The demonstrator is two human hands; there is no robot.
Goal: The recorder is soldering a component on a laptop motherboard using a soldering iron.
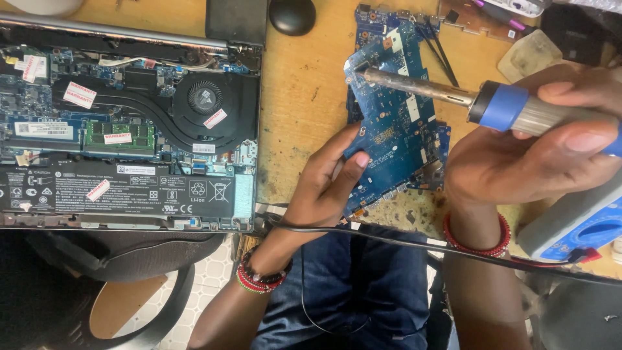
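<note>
My left hand (327, 178) grips the near left edge of a blue circuit board (395, 123), thumb on top, holding it tilted on the wooden table (301, 97). My right hand (531, 146) holds a soldering iron (512, 107) by its blue and grey handle. The iron's metal tip rests at the board's far left corner. A black cable (414, 245) runs across my lap below both wrists.
An opened laptop (129, 123) with its fan, battery and memory exposed lies at the left. A black mouse (292, 14) sits at the far edge. Another circuit board (476, 16) lies at the far right. A blue and grey meter (576, 223) rests by my right wrist.
</note>
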